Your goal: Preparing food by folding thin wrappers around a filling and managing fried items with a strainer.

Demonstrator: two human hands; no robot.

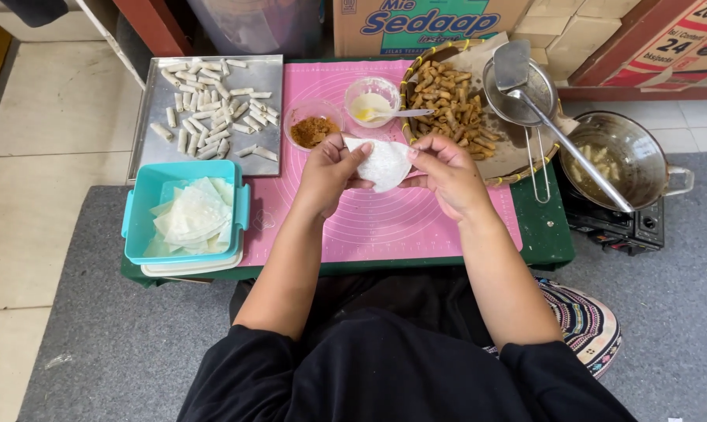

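My left hand and my right hand together hold a thin white wrapper sheet just above a pink silicone mat. Each hand pinches one side of the sheet. Beyond the hands stand a small clear bowl of brown filling and a small bowl of pale paste with a spoon in it. At the left, a teal box holds a stack of white wrappers.
A metal tray at the back left carries several white uncooked rolls. A woven basket holds fried rolls, with a strainer and spatula over it. A wok sits on a portable stove at right. Cardboard boxes stand behind.
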